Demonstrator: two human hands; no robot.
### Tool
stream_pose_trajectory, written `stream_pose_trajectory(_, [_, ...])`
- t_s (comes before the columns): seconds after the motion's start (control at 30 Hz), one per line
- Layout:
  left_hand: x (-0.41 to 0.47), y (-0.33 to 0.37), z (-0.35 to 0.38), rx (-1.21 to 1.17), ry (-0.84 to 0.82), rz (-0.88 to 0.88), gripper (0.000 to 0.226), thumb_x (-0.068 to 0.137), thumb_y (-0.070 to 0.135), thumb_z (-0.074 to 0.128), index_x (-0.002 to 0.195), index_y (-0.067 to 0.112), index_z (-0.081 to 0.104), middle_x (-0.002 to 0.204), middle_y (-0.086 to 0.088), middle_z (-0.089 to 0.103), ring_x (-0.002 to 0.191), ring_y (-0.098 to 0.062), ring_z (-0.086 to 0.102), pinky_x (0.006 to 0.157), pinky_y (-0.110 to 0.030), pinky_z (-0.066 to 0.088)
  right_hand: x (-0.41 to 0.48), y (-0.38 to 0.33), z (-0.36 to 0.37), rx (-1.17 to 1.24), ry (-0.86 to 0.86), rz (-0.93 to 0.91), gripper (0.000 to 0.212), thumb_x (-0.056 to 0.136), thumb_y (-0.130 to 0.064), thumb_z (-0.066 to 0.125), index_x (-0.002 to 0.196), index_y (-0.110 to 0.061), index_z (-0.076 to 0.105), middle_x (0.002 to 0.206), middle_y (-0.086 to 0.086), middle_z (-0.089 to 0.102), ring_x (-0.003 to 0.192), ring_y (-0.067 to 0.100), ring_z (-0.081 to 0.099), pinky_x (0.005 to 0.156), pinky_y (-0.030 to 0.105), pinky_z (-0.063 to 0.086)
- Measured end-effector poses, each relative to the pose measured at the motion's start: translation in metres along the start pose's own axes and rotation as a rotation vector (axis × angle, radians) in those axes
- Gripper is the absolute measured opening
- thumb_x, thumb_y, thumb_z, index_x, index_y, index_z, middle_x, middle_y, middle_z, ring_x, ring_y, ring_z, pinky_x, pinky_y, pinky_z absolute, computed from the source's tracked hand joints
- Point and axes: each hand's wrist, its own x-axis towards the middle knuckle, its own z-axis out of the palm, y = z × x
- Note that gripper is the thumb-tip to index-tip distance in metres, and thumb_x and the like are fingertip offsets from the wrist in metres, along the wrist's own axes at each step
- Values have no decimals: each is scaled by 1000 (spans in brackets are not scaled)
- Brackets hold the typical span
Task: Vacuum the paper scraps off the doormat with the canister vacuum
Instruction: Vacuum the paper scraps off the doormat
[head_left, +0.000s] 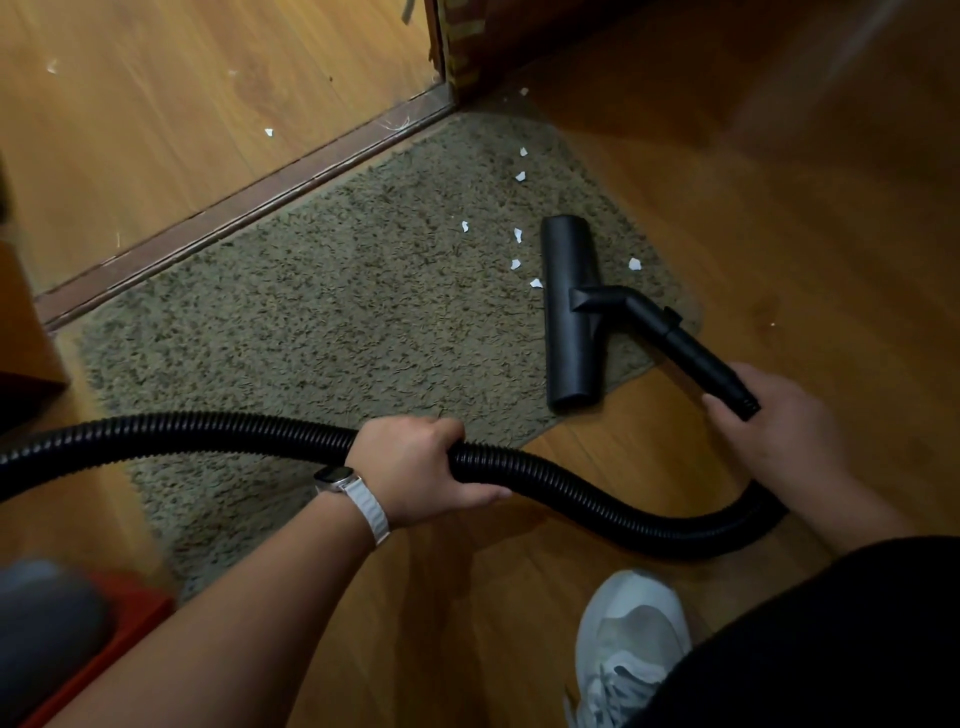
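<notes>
A shaggy olive doormat (332, 312) lies on the wooden floor against a door threshold. Several white paper scraps (516, 264) dot its right part, most of them just left of the black floor nozzle (569, 312), one to its right (634, 264). The nozzle lies flat on the mat's right end, its near tip over the mat's edge. My right hand (769, 415) grips the black wand (701, 358) joined to the nozzle. My left hand (415, 465) grips the black ribbed hose (571, 493), which loops round to the wand and runs off to the left.
A dark wooden threshold (249, 208) runs diagonally behind the mat, with a door frame post (457, 47) at its far end. More scraps (269, 132) lie on the floor beyond it. A red and grey object (62, 634) sits at lower left. My grey shoe (628, 644) stands at lower right.
</notes>
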Motion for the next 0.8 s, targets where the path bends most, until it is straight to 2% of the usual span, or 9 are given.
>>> stream_pose_trajectory(0.1, [1, 0, -1, 0, 0, -8, 70, 60, 94, 38, 61, 25, 53, 48, 12, 40, 43, -13, 55, 41, -20, 32, 1, 6, -2, 31, 22, 42, 23, 96, -36, 59, 118, -30, 62, 84, -1, 56, 71, 16, 50, 54, 26, 32])
stream_pose_trajectory(0.27, [7, 5, -3, 8, 27, -45, 75, 59, 95, 35, 62, 23, 55, 48, 13, 41, 44, -14, 54, 42, -19, 27, 5, 19, -8, 109, 119, 110, 19, 97, -36, 57, 108, -22, 63, 80, 5, 59, 70, 22, 54, 62, 36, 48])
stream_pose_trajectory(0.5, [13, 6, -2, 29, -13, -33, 75, 56, 97, 31, 66, 25, 49, 53, 11, 45, 52, -16, 58, 46, -23, 34, 4, 14, 1, 30, -10, 19, 28, 96, -38, 59, 123, -32, 60, 83, -8, 53, 70, 7, 47, 56, 28, 36])
stream_pose_trajectory(0.67, [11, 5, 3, 22, 9, -25, 75, 57, 97, 34, 63, 24, 51, 51, 9, 52, 48, -16, 58, 44, -21, 32, 6, 24, -6, 106, 74, 94, 21, 96, -36, 59, 114, -27, 63, 84, 2, 58, 71, 19, 53, 61, 33, 45])
stream_pose_trajectory(0.8, [15, 11, 0, 42, -18, -74, 85, 53, 99, 24, 70, 23, 57, 59, 9, 56, 59, -15, 61, 48, -24, 36, 18, 32, -15, 84, 135, 158, 20, 97, -35, 58, 110, -21, 63, 79, 6, 58, 62, 16, 49, 54, 29, 42])
